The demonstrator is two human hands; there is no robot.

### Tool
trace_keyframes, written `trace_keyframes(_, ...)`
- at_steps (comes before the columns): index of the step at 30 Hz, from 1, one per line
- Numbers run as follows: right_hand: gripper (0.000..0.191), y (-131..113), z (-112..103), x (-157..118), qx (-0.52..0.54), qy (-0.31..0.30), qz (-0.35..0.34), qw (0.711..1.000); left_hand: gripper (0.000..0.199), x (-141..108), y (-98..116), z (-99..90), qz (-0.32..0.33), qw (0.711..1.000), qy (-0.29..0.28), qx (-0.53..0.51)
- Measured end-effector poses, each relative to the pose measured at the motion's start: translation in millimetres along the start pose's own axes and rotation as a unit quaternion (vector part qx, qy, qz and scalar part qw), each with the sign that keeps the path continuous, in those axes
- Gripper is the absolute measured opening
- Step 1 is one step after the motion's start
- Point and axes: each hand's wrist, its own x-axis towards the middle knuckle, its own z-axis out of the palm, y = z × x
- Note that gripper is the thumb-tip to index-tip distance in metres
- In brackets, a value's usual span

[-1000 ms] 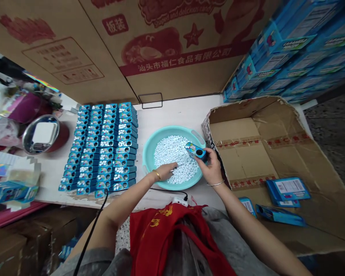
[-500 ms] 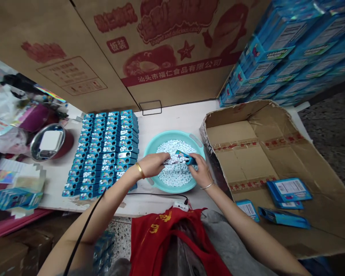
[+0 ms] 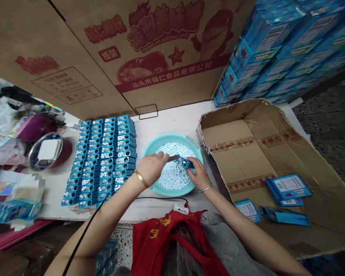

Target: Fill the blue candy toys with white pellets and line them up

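Observation:
A round turquoise basin (image 3: 149,147) holds a heap of small white candies (image 3: 174,180). Over its left side, my left hand (image 3: 153,166) grips a dark flat scoop (image 3: 173,158), whose end meets the mouth of a small blue box. My right hand (image 3: 199,174), above the basin's right side, is closed around that blue box (image 3: 185,162). White candy shows at the box's opening. The palm sides of both hands are hidden.
Rows of blue boxes (image 3: 106,157) stand left of the basin. An open carton (image 3: 235,138) with several flat blue packs lies right. Behind are a large printed carton (image 3: 163,90) and stacked blue boxes (image 3: 258,55). A metal bowl (image 3: 62,149) sits far left; a cable crosses my left arm.
The scoop has risen from the candies to the blue box's mouth, and shows bare now. My left hand is raised and turned; the box is tilted differently. The whole view has shifted slightly.

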Motion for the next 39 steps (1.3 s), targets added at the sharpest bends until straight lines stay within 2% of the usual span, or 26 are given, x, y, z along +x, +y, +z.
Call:
trace_keyframes(2,0.037,2,-3,3,0.005,0.01,0.017,1.0,0.027,14,-23,32.8,-0.042,0.999,0.022,-0.024)
trace_keyframes(4,0.035,2,-5,6,0.009,0.019,0.029,0.999,0.029,33,-37,70.0,-0.053,0.997,0.004,-0.056)
trace_keyframes(6,0.033,0,-9,10,0.009,0.027,0.039,0.999,0.031,50,-38,104.3,-0.039,0.996,-0.02,-0.084)
trace_keyframes(9,0.03,-3,-14,15,0.005,0.038,0.054,0.998,0.032,64,-21,141.0,-0.005,0.993,-0.038,-0.113)
trace_keyframes(11,0.031,-4,-17,16,0.003,0.044,0.062,0.997,0.035,64,-7,155.5,0.034,0.986,-0.051,-0.154)
trace_keyframes(14,0.032,-4,-21,17,0.002,0.046,0.067,0.997,0.038,56,9,167.5,0.087,0.969,-0.07,-0.221)
trace_keyframes(19,0.034,1,-21,16,0.002,0.052,0.071,0.996,0.037,41,12,172.5,0.118,0.943,-0.077,-0.301)
trace_keyframes(23,0.034,2,-22,16,0.007,0.048,0.063,0.997,0.034,27,-5,157.9,0.113,0.894,-0.066,-0.428)
trace_keyframes(25,0.034,2,-21,15,0.008,0.04,0.06,0.997,0.033,18,-17,140.0,0.114,0.88,-0.055,-0.459)
trace_keyframes(27,0.032,1,-19,15,0.01,0.033,0.054,0.998,0.031,8,-28,115.1,0.116,0.878,-0.035,-0.463)
trace_keyframes(30,0.032,0,-12,13,0.01,0.021,0.034,0.999,0.028,-1,-39,71.6,0.109,0.902,-0.012,-0.418)
trace_keyframes(33,0.037,-2,-5,10,0.002,0.006,0.009,1.0,0.03,-1,-38,31.5,0.091,0.947,-0.015,-0.308)
trace_keyframes(36,0.039,-6,0,8,-0.002,-0.001,-0.006,1.0,0.029,5,-23,1.0,0.077,0.982,-0.056,-0.166)
trace_keyframes(39,0.039,-9,5,6,0.004,-0.008,-0.013,1.0,0.028,7,5,-19.1,0.048,0.992,-0.103,-0.054)
